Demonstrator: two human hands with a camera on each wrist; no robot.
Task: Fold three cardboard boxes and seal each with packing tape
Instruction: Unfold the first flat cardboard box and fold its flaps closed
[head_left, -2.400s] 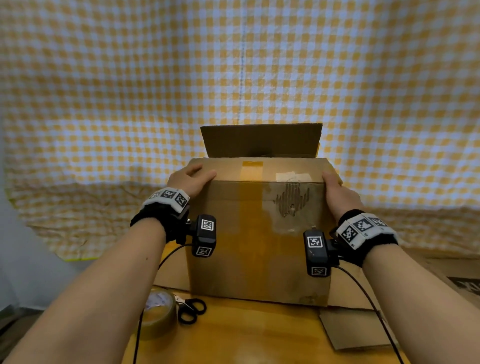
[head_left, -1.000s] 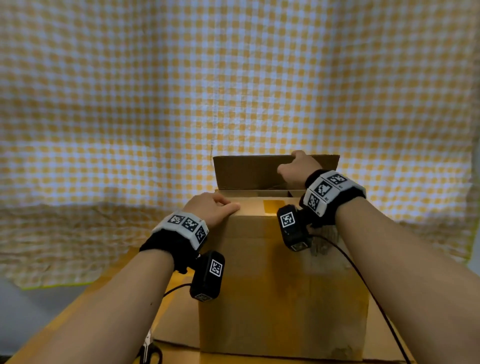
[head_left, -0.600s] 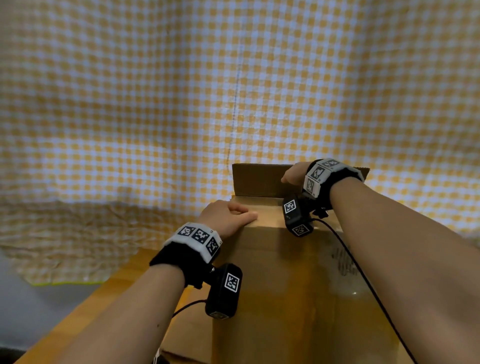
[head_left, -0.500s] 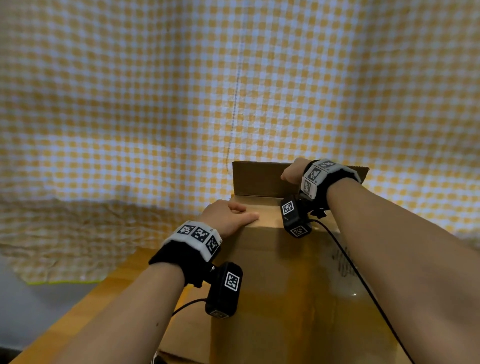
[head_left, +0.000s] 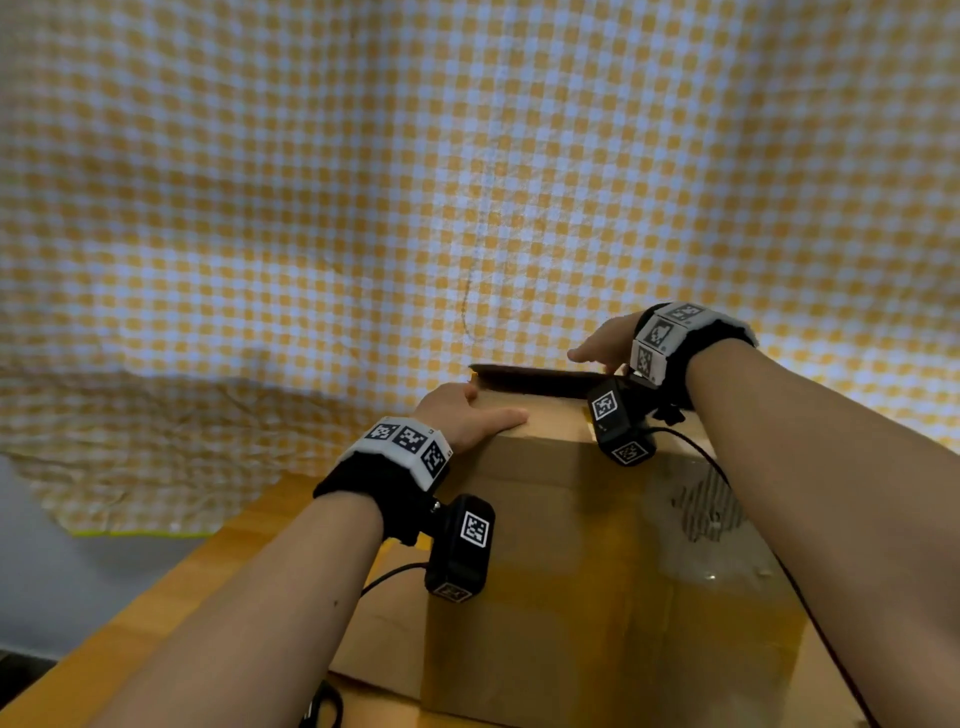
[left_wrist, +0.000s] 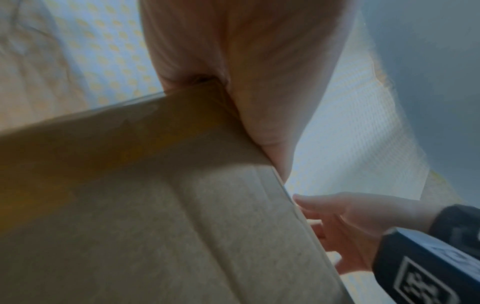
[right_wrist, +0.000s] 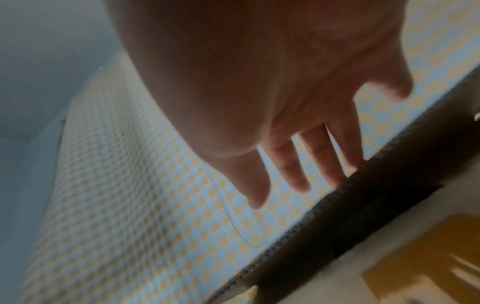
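Note:
A brown cardboard box (head_left: 597, 571) stands upright on the wooden table, old yellowish tape running down its near face. My left hand (head_left: 470, 415) lies over the box's top left corner, thumb along the near top edge; in the left wrist view the palm (left_wrist: 259, 92) bears on that corner. The far flap (head_left: 535, 382) is nearly level over the top. My right hand (head_left: 602, 345) presses it with straight, spread fingers (right_wrist: 335, 164) on its edge. The box top (right_wrist: 389, 257) carries a yellow tape patch.
A yellow-checked cloth (head_left: 363, 208) hangs behind and drapes onto the table. Flat cardboard (head_left: 384, 639) lies under the box. Scissor handles (head_left: 324, 712) peek out at the bottom edge. The table's left edge (head_left: 130, 608) drops to grey floor.
The far flap stood upright with my right hand gripping its top edge; it has now swung down toward me, and the right fingers have straightened. My left hand stayed on the corner.

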